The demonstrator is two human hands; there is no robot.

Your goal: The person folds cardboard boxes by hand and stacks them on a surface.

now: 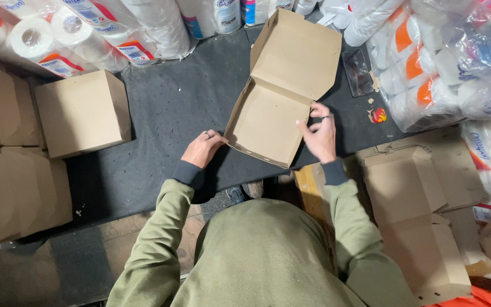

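Seen from the head camera looking straight down, a person in an olive green top with dark cuffs sits at a dark grey surface with an open brown cardboard box lying in the middle, between the two hands. The box's hinged lid is thrown back and stands away from the person, probably so the shallow tray stays open and easy to reach. The left hand rests on the surface with a ring on one finger; its grip is loosely curled, the fingertips touching the tray's near left corner, apparently steadying it rather than clamping it. The right hand hovers at the tray's right edge, its grip partly open with fingers spread and bent, the fingertips touching or just beside the side flap; it holds nothing else. To the left stands a closed cardboard box, with stacks of flattened cardboard beyond it. More folded cardboard pieces lie to the right. Packs of wrapped paper rolls line the far edge, with more packs piled at the right, all within arm's reach.
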